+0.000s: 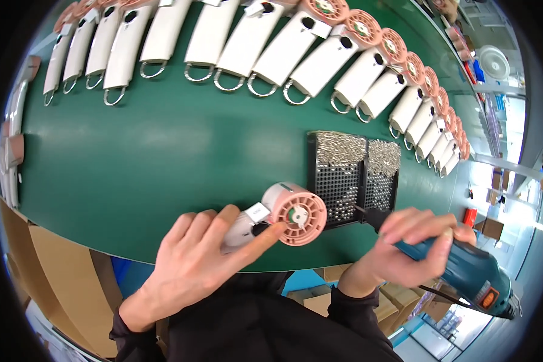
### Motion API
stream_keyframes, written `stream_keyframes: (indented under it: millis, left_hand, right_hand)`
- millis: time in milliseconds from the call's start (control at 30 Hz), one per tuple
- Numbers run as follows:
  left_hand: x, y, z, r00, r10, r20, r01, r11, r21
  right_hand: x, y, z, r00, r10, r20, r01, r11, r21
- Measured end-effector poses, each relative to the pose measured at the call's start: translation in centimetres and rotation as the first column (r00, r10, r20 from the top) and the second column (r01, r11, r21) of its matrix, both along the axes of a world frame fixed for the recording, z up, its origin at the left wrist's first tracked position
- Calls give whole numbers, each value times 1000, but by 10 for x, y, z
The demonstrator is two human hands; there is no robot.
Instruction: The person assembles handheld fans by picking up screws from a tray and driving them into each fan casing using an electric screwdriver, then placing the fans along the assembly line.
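Observation:
My left hand (193, 259) is wrapped round the white handle of a handheld fan (312, 211), its index finger stretched to the round pink head. That head faces up, showing a slotted grille with a bit of green inside; a small white tag sits at its neck. In my right hand (413, 244) is a teal electric screwdriver (473, 271) with a black nose. Its thin bit points left, with the tip over the near part of a black screw tray (312, 166). Small silver screws lie heaped at the tray's far side and stand in some of its holes.
A long curved row of white and pink handheld fans (280, 51) with wrist loops lines the far side of the green table (163, 145). More white and pink parts (15, 148) lie at the left edge. Cardboard boxes (69, 259) stand below the near edge. The screwdriver's black cord trails by my right wrist.

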State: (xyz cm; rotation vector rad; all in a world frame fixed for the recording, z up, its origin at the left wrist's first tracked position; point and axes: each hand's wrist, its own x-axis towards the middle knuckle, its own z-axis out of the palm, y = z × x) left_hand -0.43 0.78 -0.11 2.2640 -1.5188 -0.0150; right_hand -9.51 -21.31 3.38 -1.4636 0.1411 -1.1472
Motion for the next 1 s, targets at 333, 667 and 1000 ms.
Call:
stream_keyframes:
  millis: [333, 667, 1000]
  left_hand:
    - [-4, 7, -5, 999, -30, -35, 29, 999, -43]
    - [-2, 9, -8, 998, -44, -48, 42, 998, -46]
    - [-6, 8, -3, 996, 5, -91, -9, 999, -39]
  right_hand:
    - [29, 48, 28, 949, 244, 200, -221, 966, -130]
    - [39, 59, 13, 935, 350, 60, -344, 935, -92]
    - [41, 58, 9, 885, 457, -93, -460, 888, -17]
